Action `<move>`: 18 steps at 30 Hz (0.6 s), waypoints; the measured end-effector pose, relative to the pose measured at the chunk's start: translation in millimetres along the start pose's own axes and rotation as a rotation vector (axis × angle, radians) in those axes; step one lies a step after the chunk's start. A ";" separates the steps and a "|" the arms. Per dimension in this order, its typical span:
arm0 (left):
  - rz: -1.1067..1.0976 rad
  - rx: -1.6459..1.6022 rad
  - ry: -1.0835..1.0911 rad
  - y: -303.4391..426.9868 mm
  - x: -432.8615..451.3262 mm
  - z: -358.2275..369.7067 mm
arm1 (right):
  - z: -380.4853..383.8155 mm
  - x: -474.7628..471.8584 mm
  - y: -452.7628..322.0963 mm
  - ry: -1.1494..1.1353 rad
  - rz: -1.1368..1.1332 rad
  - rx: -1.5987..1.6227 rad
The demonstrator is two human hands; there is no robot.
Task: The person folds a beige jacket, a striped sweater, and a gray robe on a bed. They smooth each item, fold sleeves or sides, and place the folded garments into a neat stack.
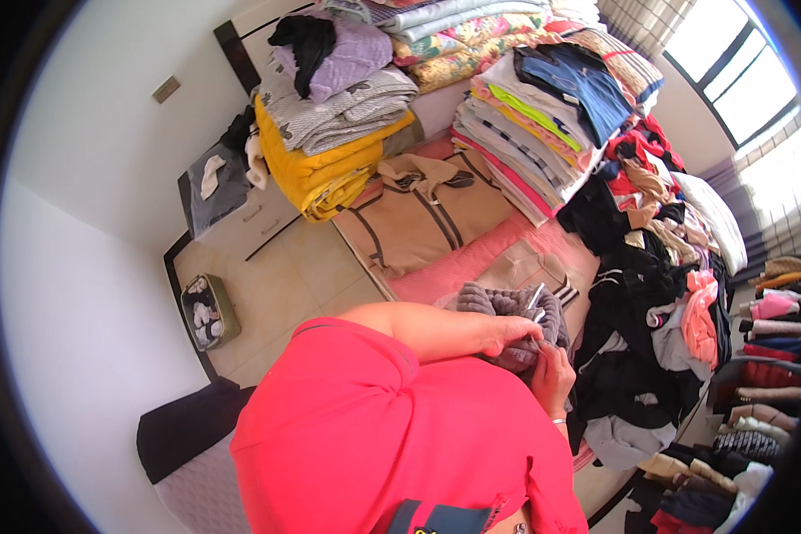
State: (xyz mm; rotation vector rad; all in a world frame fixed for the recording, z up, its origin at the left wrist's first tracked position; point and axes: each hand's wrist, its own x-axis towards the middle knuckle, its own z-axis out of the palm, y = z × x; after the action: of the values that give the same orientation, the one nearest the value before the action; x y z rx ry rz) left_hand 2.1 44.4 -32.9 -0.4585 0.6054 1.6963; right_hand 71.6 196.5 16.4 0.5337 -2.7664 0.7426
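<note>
A grey-brown ribbed plush garment (487, 302) is bunched up close to my body at the edge of the bed. My left hand (515, 332) grips its near side, fingers bent over the fabric. Beside it, my right hand (553, 374), with a bracelet at the wrist, pinches the same piece, and the fingertips of both hands almost meet. A white strip (538, 300), perhaps a cord or zip, shows on the garment. Just beyond lies a beige knit top (522, 268) with a striped edge, partly covered. Farther off, a tan jacket with dark trim (434, 217) lies flat, folded.
Stacked folded clothes (520, 140) and a yellow quilt (320, 173) stand on the pink-covered bed (434, 280). A loose heap of dark clothing (631, 360) spreads at the right, near hanging garments (767, 374). On the tiled floor at left sits a green basket (225, 320).
</note>
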 end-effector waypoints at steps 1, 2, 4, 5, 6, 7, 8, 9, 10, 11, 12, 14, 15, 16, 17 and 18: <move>0.022 0.028 -0.009 0.3 2.0 2.1 | -3.5 1.1 0.6 0.002 0.020 0.011; 0.026 0.042 -0.010 0.0 3.7 3.7 | -7.5 3.0 1.6 0.008 0.034 0.025; -0.011 0.037 -0.055 -2.4 6.8 6.3 | -15.6 6.3 4.0 -0.072 0.062 0.042; -0.028 0.034 -0.071 -4.7 7.7 7.5 | -19.0 7.1 4.6 -0.088 0.039 0.032; -0.042 0.026 -0.101 -7.1 8.4 8.5 | -22.6 7.5 5.4 -0.100 0.014 0.020; -0.052 0.019 -0.131 -9.0 8.8 9.7 | -25.3 7.6 6.1 -0.099 -0.008 0.012; -0.032 0.003 -0.114 -11.2 8.7 11.0 | -27.1 6.0 5.9 -0.150 0.033 0.007; -0.008 0.027 -0.081 -12.4 8.3 12.6 | -28.5 4.2 5.7 -0.132 0.023 0.009; 0.020 0.049 -0.049 -12.9 7.3 14.2 | -28.8 2.4 5.7 -0.115 0.009 0.011; 0.040 0.058 -0.029 -12.9 6.0 16.2 | -28.6 0.7 5.8 -0.102 -0.005 0.020; 0.056 0.071 -0.015 -11.6 4.9 18.8 | -28.2 -0.9 6.2 -0.058 0.000 0.037; 0.075 0.064 -0.026 -7.5 2.1 24.2 | -26.3 -2.1 8.3 0.021 -0.004 0.026; 0.071 0.080 0.011 -5.5 0.7 26.7 | -25.5 -2.1 9.7 0.055 -0.002 0.024; 0.065 0.083 0.031 -3.8 -0.8 28.9 | -24.8 -1.8 11.2 0.078 -0.001 0.037; 0.062 0.083 0.064 -2.1 -1.9 31.1 | -24.7 -1.8 12.5 0.087 -0.007 0.051; 0.046 0.087 0.049 -2.4 -4.0 31.9 | -24.9 -1.8 13.4 0.079 -0.010 0.064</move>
State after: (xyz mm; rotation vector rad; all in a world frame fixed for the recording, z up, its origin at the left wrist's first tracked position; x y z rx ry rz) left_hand 6.1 61.4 -5.9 -0.4282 0.7271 1.6991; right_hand 70.9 220.8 31.1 0.5186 -2.6731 0.8334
